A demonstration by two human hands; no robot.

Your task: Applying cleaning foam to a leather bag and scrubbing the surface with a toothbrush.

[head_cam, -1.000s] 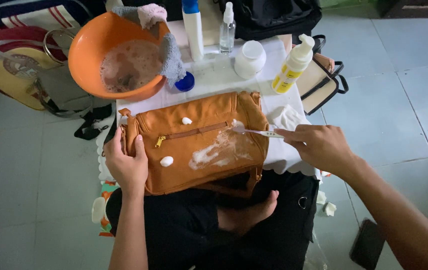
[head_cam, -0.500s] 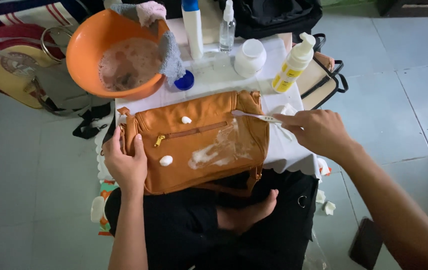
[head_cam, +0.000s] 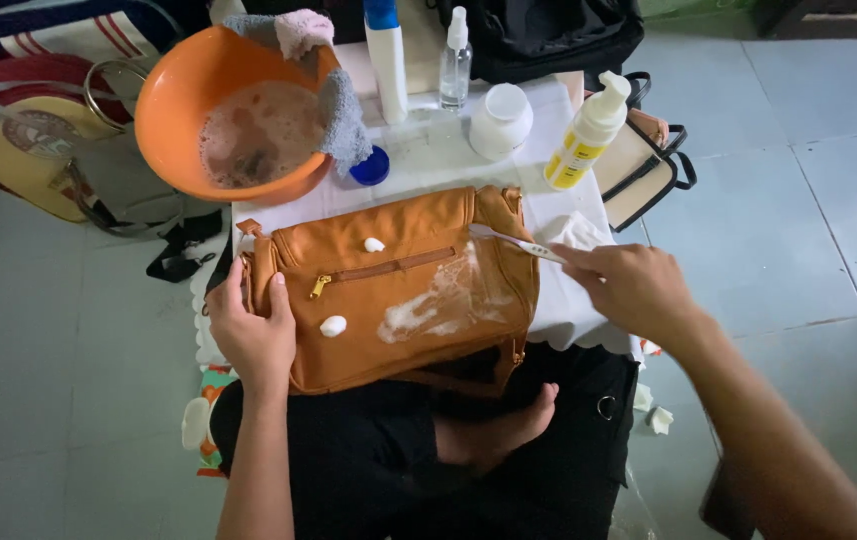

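A tan leather handbag [head_cam: 399,290] lies flat on a white-covered low table [head_cam: 569,300] over my crossed legs. White foam is smeared across its right half, and two small foam blobs sit near the zip. My left hand [head_cam: 249,330] grips the bag's left end. My right hand [head_cam: 629,285] holds a white toothbrush [head_cam: 514,241], its head touching the bag's upper right edge.
An orange basin [head_cam: 234,120] of murky soapy water with cloths on its rim stands at the back left. Behind the bag stand a tall white bottle [head_cam: 386,55], a clear spray bottle [head_cam: 456,60], a white jar [head_cam: 502,120] and a yellow foam pump bottle [head_cam: 584,135]. Other bags lie on the tiled floor.
My right hand has carried the toothbrush from the foamy patch up and right to the bag's upper right edge. The left hand has stayed on the bag.
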